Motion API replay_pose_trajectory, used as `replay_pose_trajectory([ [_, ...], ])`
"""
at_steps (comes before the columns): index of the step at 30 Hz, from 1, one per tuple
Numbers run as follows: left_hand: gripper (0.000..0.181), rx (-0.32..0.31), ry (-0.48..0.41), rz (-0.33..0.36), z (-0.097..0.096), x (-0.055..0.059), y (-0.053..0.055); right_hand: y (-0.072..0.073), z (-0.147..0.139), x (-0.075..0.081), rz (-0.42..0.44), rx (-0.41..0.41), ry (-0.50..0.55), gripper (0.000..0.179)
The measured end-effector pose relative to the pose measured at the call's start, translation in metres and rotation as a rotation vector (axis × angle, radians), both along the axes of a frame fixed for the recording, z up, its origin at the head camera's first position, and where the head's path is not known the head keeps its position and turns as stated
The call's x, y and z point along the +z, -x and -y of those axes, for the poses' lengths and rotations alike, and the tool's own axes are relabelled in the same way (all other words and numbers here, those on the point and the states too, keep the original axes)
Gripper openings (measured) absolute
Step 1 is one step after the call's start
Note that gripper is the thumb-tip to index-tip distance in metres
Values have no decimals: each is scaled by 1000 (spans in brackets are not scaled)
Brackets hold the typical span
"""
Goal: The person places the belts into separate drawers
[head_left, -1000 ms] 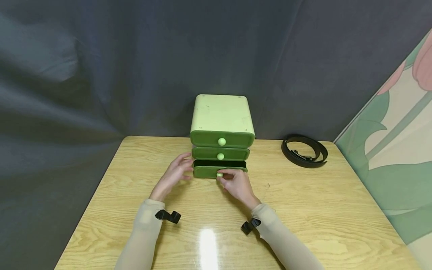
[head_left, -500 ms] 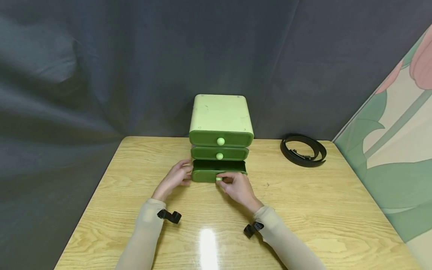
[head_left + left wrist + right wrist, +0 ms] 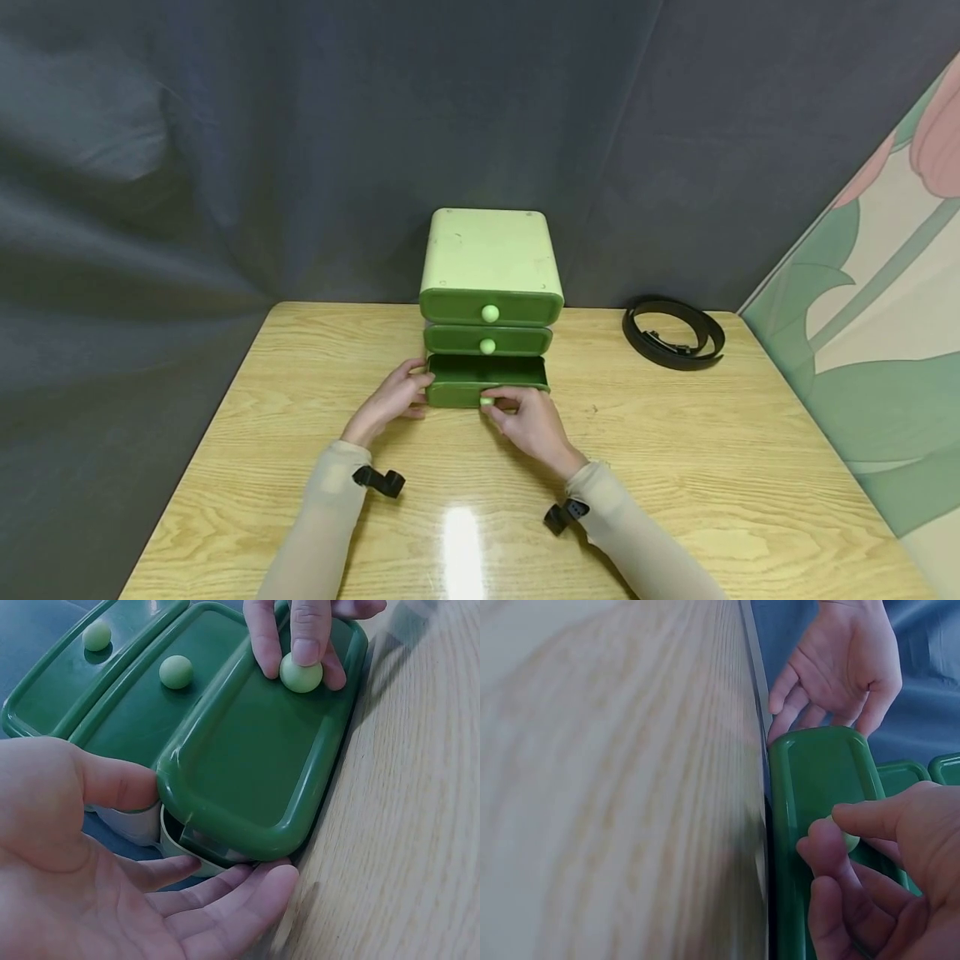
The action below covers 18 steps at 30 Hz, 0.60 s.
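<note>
A small chest of drawers (image 3: 492, 250) with a pale green body and dark green fronts stands at the back of the table. Its bottom drawer (image 3: 450, 395) is pulled out, showing a dark interior. My right hand (image 3: 531, 423) pinches the round pale green knob (image 3: 301, 673) of that drawer between thumb and fingers. At the drawer's left end is my left hand (image 3: 388, 404), thumb at the front's edge and fingers extended loosely along its side in the left wrist view. The middle drawer (image 3: 517, 342) and top drawer (image 3: 525, 309) sit above, each with a matching knob.
A coiled black belt (image 3: 675, 335) with a metal buckle lies at the table's back right. Behind the wooden table (image 3: 675, 467) hangs a dark grey curtain (image 3: 360, 150). A flower-patterned panel (image 3: 885, 333) borders the right side.
The bottom drawer has slid farther out toward me, with my right hand on its knob. My left hand has shifted slightly toward me and closer against the drawer's left end.
</note>
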State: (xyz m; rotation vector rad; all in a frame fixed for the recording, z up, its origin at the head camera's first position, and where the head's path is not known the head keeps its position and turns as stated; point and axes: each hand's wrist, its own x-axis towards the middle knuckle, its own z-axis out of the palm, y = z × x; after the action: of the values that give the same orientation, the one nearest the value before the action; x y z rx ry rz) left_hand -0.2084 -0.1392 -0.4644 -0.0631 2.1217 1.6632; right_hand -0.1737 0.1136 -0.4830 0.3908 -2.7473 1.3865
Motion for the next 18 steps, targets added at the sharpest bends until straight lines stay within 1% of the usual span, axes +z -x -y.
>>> replay_pose_trajectory([
  [5, 66, -28, 3, -2, 2, 0, 1, 0, 0, -1, -35, 5, -29, 17],
  [11, 67, -33, 3, -12, 2, 2, 2, -2, -1, -1, -76, 7, -40, 17],
  [18, 66, -45, -9, -14, 2, 1, 1, -7, -2, -2, -74, 5, -58, 17],
])
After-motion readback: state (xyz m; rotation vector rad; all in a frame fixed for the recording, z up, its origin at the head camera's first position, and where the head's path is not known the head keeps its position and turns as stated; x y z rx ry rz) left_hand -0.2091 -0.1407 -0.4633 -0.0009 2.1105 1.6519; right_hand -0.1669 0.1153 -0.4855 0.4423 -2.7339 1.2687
